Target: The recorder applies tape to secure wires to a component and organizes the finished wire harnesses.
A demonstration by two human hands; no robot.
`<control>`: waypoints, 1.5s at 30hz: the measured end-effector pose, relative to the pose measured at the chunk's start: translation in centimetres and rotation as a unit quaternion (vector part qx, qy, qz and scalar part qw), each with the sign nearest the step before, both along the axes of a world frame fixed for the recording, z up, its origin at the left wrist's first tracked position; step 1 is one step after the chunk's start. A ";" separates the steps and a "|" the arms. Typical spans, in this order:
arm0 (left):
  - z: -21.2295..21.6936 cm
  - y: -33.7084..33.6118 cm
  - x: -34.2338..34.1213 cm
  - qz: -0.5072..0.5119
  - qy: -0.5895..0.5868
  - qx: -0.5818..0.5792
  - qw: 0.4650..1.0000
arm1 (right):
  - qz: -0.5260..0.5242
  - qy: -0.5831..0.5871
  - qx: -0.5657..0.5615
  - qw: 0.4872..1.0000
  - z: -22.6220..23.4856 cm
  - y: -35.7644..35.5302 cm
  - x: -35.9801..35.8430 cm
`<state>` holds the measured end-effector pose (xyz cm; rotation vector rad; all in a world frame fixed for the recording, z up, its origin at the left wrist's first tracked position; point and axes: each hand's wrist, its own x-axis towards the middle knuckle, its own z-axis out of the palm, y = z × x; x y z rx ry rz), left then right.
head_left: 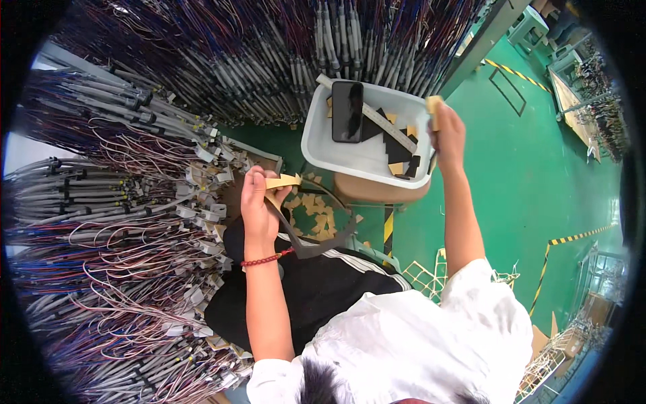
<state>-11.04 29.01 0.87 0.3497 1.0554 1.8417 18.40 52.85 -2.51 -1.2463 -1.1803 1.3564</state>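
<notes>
My left hand [256,205] is closed on a long strip of foam tape [313,251], dark grey on one face and pale yellow on the other. The strip's yellow end sticks out past my fingers, and its dark length hangs in a loop above my lap. My right hand [449,138], raised at the right rim of a white plastic tub [315,149], pinches a short pale yellow piece [434,105]; whether it is the same tape, I cannot tell. Inside the tub lie a ruler [390,129] and several black and yellow cut pieces [397,149]. A black phone [347,113] rests at its left side.
Bundled cables [128,222] crowd the left and far sides. Small yellow scraps [315,209] litter the area below the tub, which stands on a brown support [380,190]. Green floor [511,188] with yellow-black striped tape lies to the right. White wire racks [427,276] are beside me.
</notes>
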 end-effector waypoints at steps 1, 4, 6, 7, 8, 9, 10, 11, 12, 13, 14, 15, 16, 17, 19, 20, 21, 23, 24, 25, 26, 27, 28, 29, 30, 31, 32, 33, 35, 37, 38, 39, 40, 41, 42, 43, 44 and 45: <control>0.0 0.0 0.1 -0.003 -0.017 0.013 1.000 | 0.023 -0.079 0.044 0.996 -0.8 0.1 -1.3; 0.4 0.0 0.3 -0.014 -0.062 0.049 0.997 | 0.063 -0.508 0.294 0.807 -1.9 -1.5 -4.6; 1.0 -0.1 0.2 -0.032 -0.085 0.067 0.994 | 0.141 -0.397 0.317 0.850 -1.5 -3.9 -6.3; 1.3 -0.1 0.2 -0.044 -0.095 0.087 0.991 | 0.228 -0.271 0.362 0.862 -1.1 -5.2 -7.3; 1.6 0.0 0.2 -0.045 -0.104 0.093 0.989 | 0.318 -0.156 0.359 0.864 -0.8 -6.4 -8.3; 1.9 0.0 0.1 -0.051 -0.115 0.105 0.987 | 0.363 -0.130 0.353 0.853 -0.5 -7.3 -9.4; 2.1 0.1 0.1 -0.055 -0.128 0.118 0.983 | 0.409 -0.099 0.367 0.830 -0.4 -8.0 -10.4; 2.3 0.1 0.0 -0.053 -0.133 0.117 0.983 | 0.423 -0.069 0.314 0.847 -0.3 -8.3 -11.4; 2.5 0.1 -0.1 -0.057 -0.160 0.133 0.976 | 0.441 -0.031 0.281 0.852 -0.4 -8.5 -12.4; 2.6 -0.1 -0.3 -0.056 -0.187 0.144 0.970 | 0.458 0.008 0.247 0.854 -0.6 -8.7 -13.2; 2.7 -0.3 -0.6 -0.049 -0.210 0.151 0.965 | 0.484 0.011 0.183 0.856 -0.9 -8.8 -13.7; 2.7 -0.5 -0.9 -0.036 -0.218 0.153 0.963 | 0.509 0.014 0.117 0.853 -1.3 -9.0 -14.1; 2.7 -0.7 -1.4 0.001 -0.214 0.144 0.966 | 0.532 0.015 0.049 0.845 -1.7 -9.2 -14.3; 2.5 -1.0 -2.1 0.042 -0.209 0.129 0.968 | 0.489 0.073 0.090 0.865 -2.1 -9.6 -14.3; 2.0 -1.5 -3.2 0.118 -0.204 0.138 0.962 | 0.395 0.142 -0.049 0.906 -2.7 -9.8 -13.4; 1.7 -1.8 -3.7 0.128 -0.217 0.154 0.955 | 0.339 0.165 -0.131 0.917 -2.9 -9.8 -12.7; 1.5 -2.2 -4.1 0.147 -0.204 0.136 0.958 | 0.288 0.123 -0.041 0.949 -3.0 -9.2 -11.7; 1.4 -2.9 -4.5 0.199 -0.240 0.129 0.941 | 0.183 0.268 -0.101 0.940 -3.0 -7.7 -9.4; 1.7 -3.3 -4.5 0.182 -0.250 0.145 0.940 | 0.140 0.242 -0.096 0.955 -3.0 -6.9 -8.3; 1.9 -3.4 -4.3 0.138 -0.244 0.166 0.945 | 0.117 0.211 -0.098 0.965 -2.9 -6.2 -7.0; 2.2 -3.5 -3.7 0.121 -0.256 0.179 0.942 | 0.098 0.109 -0.092 0.985 -2.8 -5.3 -5.9; 2.7 -3.4 -3.1 0.061 -0.253 0.196 0.945 | 0.120 0.018 -0.022 0.992 -2.6 -4.5 -5.0; 3.1 -3.2 -2.2 0.062 -0.244 0.164 0.954 | 0.135 -0.072 0.050 0.987 -2.4 -3.9 -4.4; 3.5 -2.9 -1.0 0.048 -0.242 0.148 0.958 | 0.113 -0.202 0.127 0.965 -2.0 -3.5 -4.2; 3.9 -2.6 0.2 0.032 -0.248 0.138 0.958 | 0.082 -0.324 0.209 0.919 -1.5 -3.3 -3.9; 4.3 -2.4 1.6 0.027 -0.244 0.127 0.961 | 0.060 -0.448 0.246 0.858 -0.9 -3.3 -3.8; 4.8 -2.2 2.6 0.027 -0.222 0.092 0.970 | 0.078 -0.315 0.233 0.917 -0.1 -3.5 -3.6; 5.3 -2.0 3.4 0.008 -0.212 0.104 0.972 | 0.105 -0.185 0.173 0.961 0.9 -3.9 -3.1; 6.5 -1.7 4.5 -0.013 -0.203 0.119 0.972 | 0.191 -0.035 0.082 0.978 3.2 -5.1 -1.4; 7.6 -1.5 5.0 -0.035 -0.208 0.158 0.965 | 0.288 0.096 0.040 0.952 5.0 -6.4 -0.4; 8.1 -1.4 5.2 -0.060 -0.203 0.179 0.961 | 0.338 0.163 0.032 0.926 5.8 -7.1 0.0; 8.5 -1.3 5.7 -0.055 -0.186 0.161 0.968 | 0.384 0.168 0.070 0.905 6.5 -7.9 0.2; 8.7 -1.3 6.4 -0.066 -0.179 0.159 0.969 | 0.425 0.170 0.108 0.883 7.0 -8.7 0.2; 8.8 -0.9 7.0 -0.085 -0.164 0.147 0.972 | 0.469 0.116 0.169 0.859 7.2 -9.5 -0.5; 8.7 -0.6 7.8 -0.103 -0.161 0.135 0.972 | 0.498 0.101 0.158 0.847 7.1 -11.0 -1.2; 8.4 0.0 8.5 -0.051 -0.149 0.054 0.986 | 0.537 0.081 0.167 0.823 6.8 -12.0 -2.3; 8.1 0.4 9.1 -0.038 -0.131 0.018 0.991 | 0.552 0.150 0.113 0.812 6.4 -13.3 -4.2; 7.6 0.9 9.6 0.004 -0.025 -0.049 0.998 | 0.564 0.253 0.027 0.786 5.9 -14.8 -5.0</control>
